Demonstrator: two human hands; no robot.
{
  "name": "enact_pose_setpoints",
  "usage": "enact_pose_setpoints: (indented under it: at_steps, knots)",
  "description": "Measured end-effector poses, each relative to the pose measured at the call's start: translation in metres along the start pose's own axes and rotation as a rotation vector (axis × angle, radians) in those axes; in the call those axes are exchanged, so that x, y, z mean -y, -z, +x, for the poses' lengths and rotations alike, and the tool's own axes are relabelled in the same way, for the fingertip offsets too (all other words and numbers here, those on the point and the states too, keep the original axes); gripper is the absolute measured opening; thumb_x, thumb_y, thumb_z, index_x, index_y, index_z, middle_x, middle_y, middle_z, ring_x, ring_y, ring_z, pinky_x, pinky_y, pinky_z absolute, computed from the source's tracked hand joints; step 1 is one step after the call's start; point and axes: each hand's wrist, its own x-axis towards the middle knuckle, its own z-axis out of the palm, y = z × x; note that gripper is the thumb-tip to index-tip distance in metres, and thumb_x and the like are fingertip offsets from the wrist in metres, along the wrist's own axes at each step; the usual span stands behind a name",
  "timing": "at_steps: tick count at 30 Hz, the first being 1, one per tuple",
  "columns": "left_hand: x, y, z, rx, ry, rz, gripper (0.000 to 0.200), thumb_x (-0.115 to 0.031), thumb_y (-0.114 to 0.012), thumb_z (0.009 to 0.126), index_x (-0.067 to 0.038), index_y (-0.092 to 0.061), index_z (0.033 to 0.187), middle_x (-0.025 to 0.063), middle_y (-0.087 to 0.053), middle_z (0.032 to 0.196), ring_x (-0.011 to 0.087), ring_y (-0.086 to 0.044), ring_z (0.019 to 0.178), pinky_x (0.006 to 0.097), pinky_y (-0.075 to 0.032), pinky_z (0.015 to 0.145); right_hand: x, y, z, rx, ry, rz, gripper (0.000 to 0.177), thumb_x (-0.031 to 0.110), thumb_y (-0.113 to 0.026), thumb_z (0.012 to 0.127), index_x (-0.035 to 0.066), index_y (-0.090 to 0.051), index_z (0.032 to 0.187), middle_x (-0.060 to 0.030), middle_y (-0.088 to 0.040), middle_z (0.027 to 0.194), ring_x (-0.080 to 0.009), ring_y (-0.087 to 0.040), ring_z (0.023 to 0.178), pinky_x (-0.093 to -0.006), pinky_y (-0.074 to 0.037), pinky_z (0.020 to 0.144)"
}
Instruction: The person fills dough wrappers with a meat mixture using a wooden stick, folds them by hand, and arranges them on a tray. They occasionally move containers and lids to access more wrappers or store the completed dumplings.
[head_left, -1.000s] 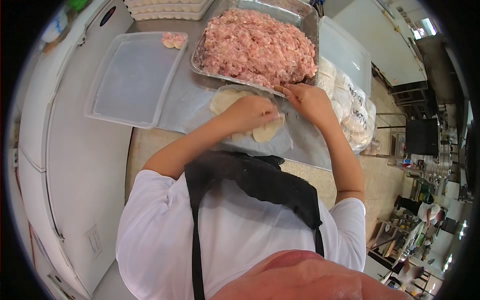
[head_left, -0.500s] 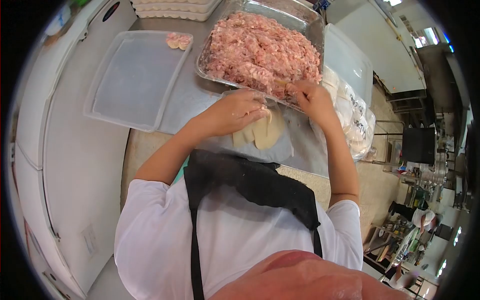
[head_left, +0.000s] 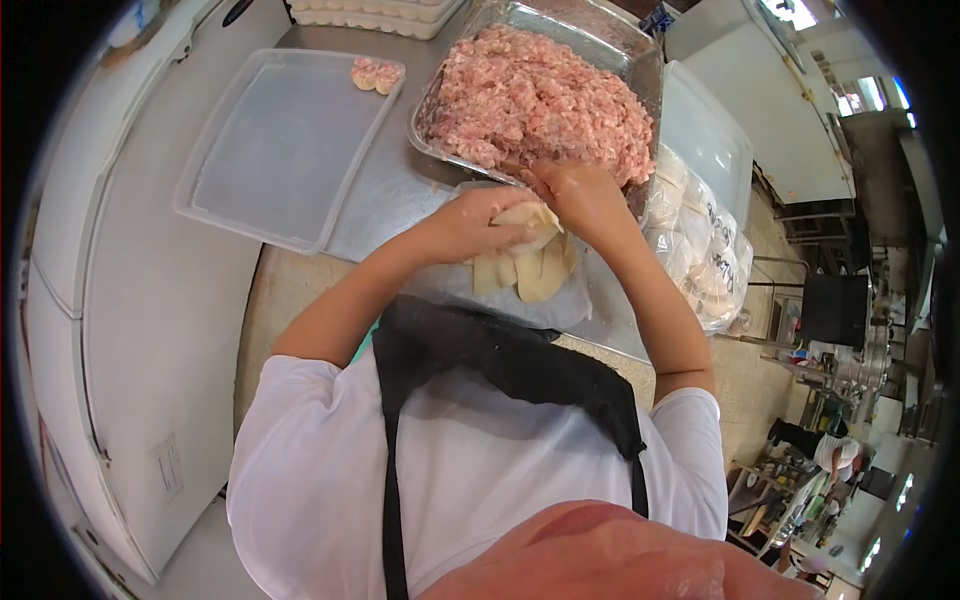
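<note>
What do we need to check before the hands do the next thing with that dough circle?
1. Dough wrapper in left hand: ok, held above the loose wrappers.
2. Right hand at the wrapper: ok, touching it.
3. Filling on the wrapper: cannot tell, the hands hide it.
4. Minced meat close by: ok, just beyond the hands.
5. Room in the clear tray: ok, dumplings only in its far corner.

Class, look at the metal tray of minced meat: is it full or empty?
Full: minced meat heaps across the metal tray, hiding its floor and rising near the rim.
</note>
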Motion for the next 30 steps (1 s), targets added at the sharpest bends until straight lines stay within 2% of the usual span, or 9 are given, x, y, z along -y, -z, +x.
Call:
enact_pose_setpoints:
  at_steps: [4, 7, 10, 13, 16, 22, 25, 28, 30]
  knots:
    - [-0.025, 0.008, 0.001, 0.097, -0.063, 0.332, 0.029, -0.023, -0.052, 0.093, -0.003, -0.061, 0.112, 0.0106, -0.064, 0.103, 0.0156, -0.059, 0.090, 0.0291, -0.046, 0.082, -0.027, -0.007, -0.013, -0.001, -0.217, 0.502, 0.026, 0.027, -0.056, 0.091, 0.004, -0.068, 0.091, -0.0110, -0.062, 0.070, -0.0258, -0.061, 0.066, -0.0379, -0.047, 0.061]
    - [-0.023, 0.009, 0.020, -0.007, -0.564, 0.606, 0.029, -0.022, -0.052, 0.092, -0.005, -0.062, 0.113, 0.0134, -0.063, 0.107, 0.0183, -0.060, 0.096, 0.0325, -0.046, 0.086, -0.039, 0.001, -0.026, -0.173, -0.346, 0.792, 0.028, 0.028, -0.057, 0.092, 0.003, -0.069, 0.093, -0.0039, -0.057, 0.063, -0.0137, -0.053, 0.057, -0.0310, -0.041, 0.052]
    - [-0.040, 0.016, 0.039, -0.071, -0.511, 0.590, 0.029, -0.021, -0.049, 0.092, -0.007, -0.063, 0.113, 0.0129, -0.062, 0.114, 0.0220, -0.060, 0.103, 0.0351, -0.045, 0.091, -0.038, 0.027, -0.038, -0.200, -0.633, 1.006, 0.030, 0.031, -0.057, 0.093, 0.004, -0.069, 0.093, 0.0040, -0.047, 0.060, -0.0038, -0.037, 0.049, -0.0194, -0.027, 0.045]
    - [-0.055, 0.021, 0.061, -0.203, -0.391, 0.277, 0.028, -0.021, -0.051, 0.091, -0.004, -0.065, 0.108, 0.0138, -0.063, 0.113, 0.0262, -0.060, 0.103, 0.0360, -0.047, 0.090, -0.040, 0.032, -0.047, -0.331, -0.680, 1.135, 0.033, 0.031, -0.054, 0.095, 0.002, -0.067, 0.099, 0.0047, -0.044, 0.058, -0.0035, -0.034, 0.048, -0.0191, -0.022, 0.043]
    - [-0.032, 0.027, 0.099, -0.290, -0.154, -0.765, 0.029, -0.017, -0.049, 0.091, 0.002, -0.060, 0.110, 0.0159, -0.061, 0.113, 0.0274, -0.060, 0.103, 0.0365, -0.048, 0.090, -0.036, 0.034, -0.052, -0.439, -0.712, 1.212, 0.035, 0.033, -0.052, 0.095, 0.000, -0.066, 0.099, 0.0047, -0.045, 0.060, -0.0040, -0.034, 0.049, -0.0193, -0.022, 0.044]
    - [-0.050, 0.009, 0.100, -0.425, -0.014, -1.276, 0.038, -0.023, -0.037, 0.097, 0.007, -0.050, 0.116, 0.0196, -0.057, 0.114, 0.0319, -0.056, 0.107, 0.0410, -0.046, 0.094, -0.035, 0.029, -0.053, -0.441, -0.589, 1.277, 0.037, 0.031, -0.053, 0.095, 0.000, -0.063, 0.113, 0.0039, -0.048, 0.064, -0.0041, -0.037, 0.052, -0.0181, -0.027, 0.047]
    - [-0.042, 0.020, 0.108, 0.164, -0.354, -1.439, 0.049, -0.036, -0.029, 0.099, 0.005, -0.049, 0.119, 0.0191, -0.055, 0.120, 0.0339, -0.052, 0.113, 0.0467, -0.042, 0.098, -0.046, -0.010, -0.049, -0.468, -0.397, 0.780, 0.033, 0.023, -0.057, 0.093, 0.003, -0.061, 0.119, -0.0004, -0.057, 0.071, -0.0111, -0.051, 0.061, -0.0241, -0.040, 0.055]
    - [-0.076, 0.015, 0.097, -0.461, -0.091, -1.331, 0.059, -0.045, -0.025, 0.098, 0.004, -0.048, 0.123, 0.0197, -0.053, 0.124, 0.0368, -0.048, 0.118, 0.0531, -0.034, 0.103, -0.042, 0.012, -0.055, -0.333, -0.319, 0.320, 0.031, 0.016, -0.059, 0.090, 0.002, -0.060, 0.118, -0.0111, -0.064, 0.081, -0.0243, -0.061, 0.073, -0.0329, -0.047, 0.066]
    - [-0.064, 0.023, 0.099, -0.507, -0.184, -1.308, 0.062, -0.049, -0.026, 0.097, 0.001, -0.048, 0.125, 0.0196, -0.052, 0.126, 0.0390, -0.047, 0.118, 0.0562, -0.033, 0.101, -0.020, 0.051, -0.054, -0.213, -0.343, 0.151, 0.029, 0.013, -0.059, 0.088, 0.002, -0.061, 0.114, -0.0160, -0.064, 0.086, -0.0305, -0.063, 0.078, -0.0365, -0.048, 0.070]
